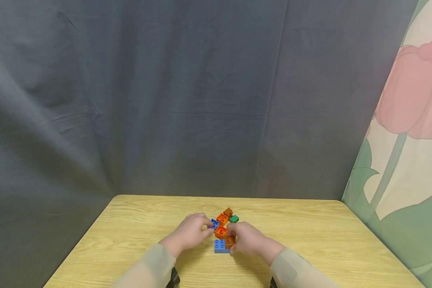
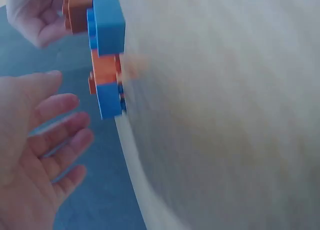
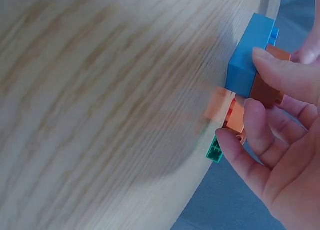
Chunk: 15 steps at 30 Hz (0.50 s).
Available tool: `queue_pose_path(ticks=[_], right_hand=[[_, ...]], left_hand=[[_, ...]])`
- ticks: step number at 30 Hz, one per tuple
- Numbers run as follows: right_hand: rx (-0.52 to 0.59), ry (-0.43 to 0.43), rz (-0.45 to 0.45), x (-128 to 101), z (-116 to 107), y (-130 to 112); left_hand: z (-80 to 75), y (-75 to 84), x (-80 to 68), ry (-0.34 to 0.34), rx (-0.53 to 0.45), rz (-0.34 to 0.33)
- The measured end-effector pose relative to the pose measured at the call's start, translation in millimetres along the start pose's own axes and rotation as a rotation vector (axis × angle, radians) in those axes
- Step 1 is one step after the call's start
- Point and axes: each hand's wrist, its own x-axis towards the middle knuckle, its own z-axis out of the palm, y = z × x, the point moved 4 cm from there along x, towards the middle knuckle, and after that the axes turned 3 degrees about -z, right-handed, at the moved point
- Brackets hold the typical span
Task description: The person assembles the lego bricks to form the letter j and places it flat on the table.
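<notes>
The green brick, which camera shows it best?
The head view: the green brick lies in full sight on the table, beyond the right hand and beside the orange bricks. The right wrist view shows only a small green piece past the fingers. The left wrist view does not show it.

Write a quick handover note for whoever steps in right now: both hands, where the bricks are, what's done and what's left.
Left hand: open, fingers relaxed, fingertips at the small blue brick.
Right hand: grips the brown brick sitting on the blue brick.
Done: bricks clustered mid-table, some apparently joined.
Left: the orange brick, green brick and far brown brick look loose.
</notes>
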Motion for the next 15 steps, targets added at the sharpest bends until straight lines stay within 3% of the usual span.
queue_pose_path(ticks=[3, 6, 15], right_hand=[[-0.017, -0.003, 0.009, -0.1, -1.2, 0.8], [-0.014, -0.006, 0.013, 0.0, -1.8, 1.7], [0.022, -0.005, 0.01, -0.2, 0.0, 4.8]], left_hand=[[-3.9, -3.3, 3.6, -0.003, 0.031, -0.043], [-5.4, -0.5, 8.9, -0.012, 0.061, -0.045], [11.0, 2.5, 26.1, -0.032, 0.193, -0.039]])
